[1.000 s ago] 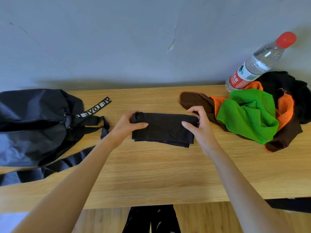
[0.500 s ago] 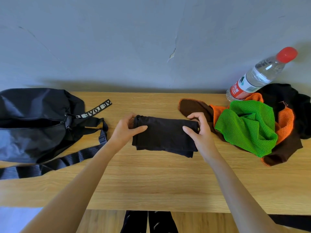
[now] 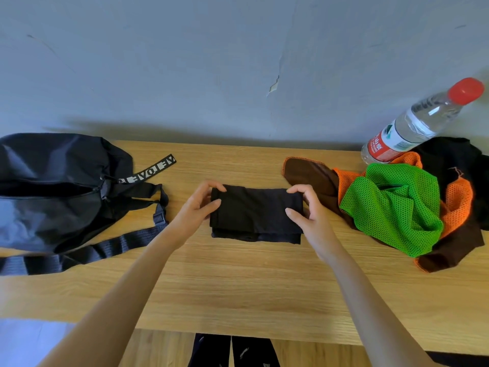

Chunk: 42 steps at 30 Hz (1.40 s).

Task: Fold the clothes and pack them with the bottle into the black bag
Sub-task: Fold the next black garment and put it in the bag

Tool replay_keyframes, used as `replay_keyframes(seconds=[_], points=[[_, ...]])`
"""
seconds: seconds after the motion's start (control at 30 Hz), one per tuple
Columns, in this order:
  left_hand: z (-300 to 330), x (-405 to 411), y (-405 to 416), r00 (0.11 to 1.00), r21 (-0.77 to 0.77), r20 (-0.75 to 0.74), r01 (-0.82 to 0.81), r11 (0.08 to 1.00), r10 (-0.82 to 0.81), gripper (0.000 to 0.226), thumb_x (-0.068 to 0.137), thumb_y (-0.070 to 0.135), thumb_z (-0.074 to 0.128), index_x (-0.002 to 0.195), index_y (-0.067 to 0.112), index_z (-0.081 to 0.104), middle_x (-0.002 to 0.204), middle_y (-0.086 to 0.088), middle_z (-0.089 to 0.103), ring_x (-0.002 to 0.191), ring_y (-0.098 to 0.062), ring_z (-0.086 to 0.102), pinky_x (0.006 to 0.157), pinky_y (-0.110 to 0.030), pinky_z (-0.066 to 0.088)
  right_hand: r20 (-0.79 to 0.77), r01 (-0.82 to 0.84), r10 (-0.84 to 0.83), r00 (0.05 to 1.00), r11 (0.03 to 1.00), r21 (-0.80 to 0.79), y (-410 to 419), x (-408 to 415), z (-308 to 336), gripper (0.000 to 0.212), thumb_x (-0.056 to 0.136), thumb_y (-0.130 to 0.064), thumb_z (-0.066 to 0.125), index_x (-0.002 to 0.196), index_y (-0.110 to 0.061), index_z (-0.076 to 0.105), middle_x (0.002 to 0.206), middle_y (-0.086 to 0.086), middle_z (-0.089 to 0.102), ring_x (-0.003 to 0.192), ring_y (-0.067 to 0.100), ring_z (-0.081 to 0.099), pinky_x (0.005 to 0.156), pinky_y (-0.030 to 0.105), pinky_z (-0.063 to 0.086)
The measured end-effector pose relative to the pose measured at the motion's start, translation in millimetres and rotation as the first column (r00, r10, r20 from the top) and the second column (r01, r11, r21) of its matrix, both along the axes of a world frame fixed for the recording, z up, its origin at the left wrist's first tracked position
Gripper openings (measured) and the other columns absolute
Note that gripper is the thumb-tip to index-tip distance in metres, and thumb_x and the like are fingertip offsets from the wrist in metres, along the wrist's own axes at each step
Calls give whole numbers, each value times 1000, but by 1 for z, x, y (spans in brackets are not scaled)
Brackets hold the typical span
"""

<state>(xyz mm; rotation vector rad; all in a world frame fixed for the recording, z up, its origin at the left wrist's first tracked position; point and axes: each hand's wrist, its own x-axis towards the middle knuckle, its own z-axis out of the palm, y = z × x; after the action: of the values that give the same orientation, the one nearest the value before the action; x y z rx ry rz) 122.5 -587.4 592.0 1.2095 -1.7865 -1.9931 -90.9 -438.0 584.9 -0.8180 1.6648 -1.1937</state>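
A folded black garment [image 3: 255, 211] is gripped at its ends by the left hand [image 3: 197, 205] and right hand [image 3: 311, 210] on the table [image 3: 238, 282].

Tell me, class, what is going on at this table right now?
A person is folding clothes. The left hand and right hand each pinch an end of a folded black garment in the middle of the wooden table. The black bag lies open on the left. On the right, a heap of unfolded clothes and the water bottle wait.
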Motion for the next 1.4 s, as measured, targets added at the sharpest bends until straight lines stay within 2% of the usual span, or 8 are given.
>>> replay_keyframes(seconds=[0.13, 0.33, 0.57, 0.83, 0.97, 1.1, 1.3, 1.4], points=[[3, 3, 1, 993, -36, 51, 108, 993, -106, 26, 87, 8, 61, 99, 30, 65, 116, 7, 54, 99, 3, 55, 78, -15, 50, -46, -43, 44, 998, 999, 28, 1, -1, 2, 32, 81, 1, 66, 103, -21, 63, 114, 5, 56, 108, 11, 53, 88, 21, 46], [4, 6, 5, 993, -34, 65, 103, 994, -101, 49, 81, -4, 67, 120, 26, 59, 131, 11, 39, 117, -3, 46, 78, -16, 52, 8, -31, 30, 1000, 996, 85, 2, -2, 4, 44, 75, 4, 70, 105, -27, 69, 116, 0, 54, 111, 11, 54, 94, 35, 49], [13, 17, -8, 992, -42, 40, 118, 992, -116, 57, 81, -5, 65, 125, 29, 54, 133, 14, 35, 118, -11, 49, 82, -24, 55, -62, -58, 62, 996, 996, 70, -10, 8, 20, 46, 81, 3, 66, 113, -30, 64, 119, -11, 46, 106, -8, 50, 87, 18, 50], [50, 47, -45, 995, -141, -15, 98, 985, -101, 56, 81, -5, 67, 123, 30, 56, 130, 13, 37, 116, -13, 52, 85, -32, 56, -73, -69, 68, 995, 998, -7, -39, 37, 55, 47, 82, 3, 66, 116, -29, 63, 123, -9, 46, 114, 4, 52, 82, 16, 49], [74, 87, -71, 995, -153, -57, 77, 985, -87, 56, 82, -4, 67, 123, 32, 57, 125, 17, 42, 109, -5, 56, 81, -27, 56, -69, -77, 75, 995, 997, -30, -66, 71, 77, 48, 81, 1, 69, 117, -31, 63, 124, -8, 48, 115, 11, 54, 86, 30, 54], [97, 146, -108, 992, -201, -68, 90, 975, -106, 56, 81, -4, 68, 123, 31, 57, 117, 22, 44, 108, -7, 58, 82, -24, 54, -38, -88, 86, 996, 994, -59, -105, 126, 95, 49, 80, 1, 70, 117, -30, 63, 124, -11, 47, 113, 18, 56, 77, 44, 57], [120, 251, -168, 998, -299, -10, 63, 952, -69, 55, 80, -6, 66, 120, 31, 57, 101, 50, 41, 101, 9, 58, 75, -10, 51, -62, -144, 138, 988, 985, -93, -177, 223, 107, 53, 79, 2, 70, 118, -32, 60, 125, -10, 49, 109, 7, 57, 90, 29, 51], [121, 297, -199, 997, -359, 59, 69, 931, -51, 57, 80, -5, 67, 120, 33, 58, 116, 29, 46, 104, -2, 60, 79, -22, 55, -76, -171, 165, 983, 981, -91, -214, 267, 104, 52, 80, 0, 70, 120, -31, 59, 126, -9, 47, 109, 2, 54, 84, 18, 50]])
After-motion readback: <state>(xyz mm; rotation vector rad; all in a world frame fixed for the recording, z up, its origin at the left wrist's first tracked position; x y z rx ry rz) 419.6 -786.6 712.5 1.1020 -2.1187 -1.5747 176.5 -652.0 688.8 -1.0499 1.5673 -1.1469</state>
